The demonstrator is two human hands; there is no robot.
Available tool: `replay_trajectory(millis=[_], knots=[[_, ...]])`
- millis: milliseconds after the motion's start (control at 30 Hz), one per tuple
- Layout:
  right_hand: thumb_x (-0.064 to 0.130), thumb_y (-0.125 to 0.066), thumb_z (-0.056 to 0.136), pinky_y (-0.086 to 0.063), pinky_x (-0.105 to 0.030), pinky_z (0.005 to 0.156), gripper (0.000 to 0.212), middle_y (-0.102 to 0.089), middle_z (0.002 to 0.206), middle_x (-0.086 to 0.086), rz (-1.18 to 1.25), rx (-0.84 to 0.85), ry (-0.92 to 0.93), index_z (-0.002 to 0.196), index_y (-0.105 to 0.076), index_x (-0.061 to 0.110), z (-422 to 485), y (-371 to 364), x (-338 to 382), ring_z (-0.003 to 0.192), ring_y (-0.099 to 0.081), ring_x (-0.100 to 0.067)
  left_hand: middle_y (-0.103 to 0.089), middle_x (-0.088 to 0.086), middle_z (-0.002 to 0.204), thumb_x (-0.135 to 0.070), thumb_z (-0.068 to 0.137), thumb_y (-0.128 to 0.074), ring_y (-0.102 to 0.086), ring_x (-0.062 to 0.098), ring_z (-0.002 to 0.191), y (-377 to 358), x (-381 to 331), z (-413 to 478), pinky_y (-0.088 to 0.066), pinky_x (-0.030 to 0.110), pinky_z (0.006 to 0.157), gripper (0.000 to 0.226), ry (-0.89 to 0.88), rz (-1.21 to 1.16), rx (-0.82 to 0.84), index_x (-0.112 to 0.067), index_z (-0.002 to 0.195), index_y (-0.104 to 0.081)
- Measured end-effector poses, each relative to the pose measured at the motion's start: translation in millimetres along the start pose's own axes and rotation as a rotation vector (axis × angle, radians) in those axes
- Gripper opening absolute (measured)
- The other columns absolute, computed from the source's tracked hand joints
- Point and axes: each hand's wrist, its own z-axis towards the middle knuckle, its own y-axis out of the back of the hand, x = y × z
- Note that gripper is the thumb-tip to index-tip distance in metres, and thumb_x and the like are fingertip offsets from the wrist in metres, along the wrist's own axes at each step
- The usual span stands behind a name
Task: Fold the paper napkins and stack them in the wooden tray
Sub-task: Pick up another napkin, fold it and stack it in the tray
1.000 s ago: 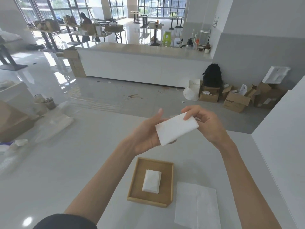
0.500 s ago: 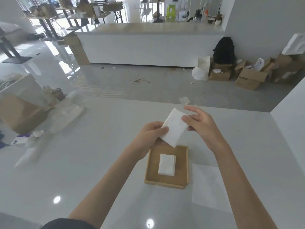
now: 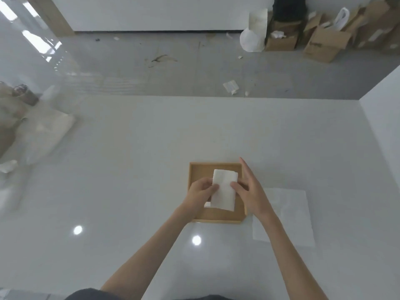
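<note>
Head view: our left hand (image 3: 200, 192) and right hand (image 3: 252, 191) each pinch a long edge of the folded napkin (image 3: 224, 191), held directly over the wooden tray (image 3: 201, 173), long axis running away from us; we need only lower it straight down.

Both forearms reach fwd, L hand (image 3: 200, 191) w/ fingers curled & R hand (image 3: 251, 191) w/ fingers straight, each pinching the folded napkin (image 3: 224, 191).
</note>
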Motion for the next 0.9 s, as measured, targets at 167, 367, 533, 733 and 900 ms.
replay_trajectory(millis=[167,367,533,733,900], knots=[[0.006,-0.065,0.096,-0.058,-0.032,0.084,0.049,-0.075,0.105,0.003,-0.008,-0.013,-0.12,0.125,-0.058,0.045,9,-25,-67,0.1,-0.072,-0.019,-0.069,0.012,0.106,-0.015,0.1,-0.056,-0.069,0.026,0.093,-3,57,40,-0.059,0.043,0.08,0.015,0.069,0.131,-0.12,-0.015,0.114,-0.057],[0.004,-0.062,0.096,-0.044,-0.002,0.083,0.024,-0.069,0.111,0.011,-0.172,-0.14,-0.146,0.114,-0.071,0.017,29,-51,-103,0.102,-0.065,-0.004,-0.057,-0.002,0.114,-0.006,0.097,-0.055,-0.058,0.0,0.081,3,99,70,-0.05,0.014,0.075,0.051,-0.058,0.421,-0.091,-0.027,0.14,-0.038],[0.0,-0.064,0.094,-0.043,-0.002,0.084,0.03,-0.066,0.113,0.005,-0.308,-0.108,-0.063,0.121,-0.068,0.014,37,-59,-117,0.093,-0.062,-0.003,-0.043,-0.001,0.134,0.006,0.093,-0.056,-0.053,0.008,0.093,15,114,89,-0.045,0.012,0.083,0.052,-0.186,0.579,-0.029,-0.013,0.141,-0.049],[0.002,-0.063,0.096,-0.043,-0.003,0.086,0.032,-0.065,0.118,0.0,-0.401,-0.112,-0.047,0.126,-0.066,0.011,43,-65,-126,0.095,-0.061,-0.01,-0.025,0.005,0.153,0.006,0.093,-0.053,-0.038,0.019,0.129,18,122,97,-0.039,0.009,0.094,0.073,-0.183,0.672,0.099,-0.015,0.157,-0.023],[0.0,-0.061,0.097,-0.053,-0.026,0.093,0.032,-0.064,0.121,-0.001,-0.44,-0.131,-0.01,0.126,-0.064,0.012,44,-69,-134,0.1,-0.06,-0.01,-0.018,0.006,0.152,0.006,0.094,-0.052,-0.027,0.024,0.139,15,125,95,-0.033,0.041,0.117,0.076,-0.178,0.689,0.112,-0.013,0.158,-0.017]])
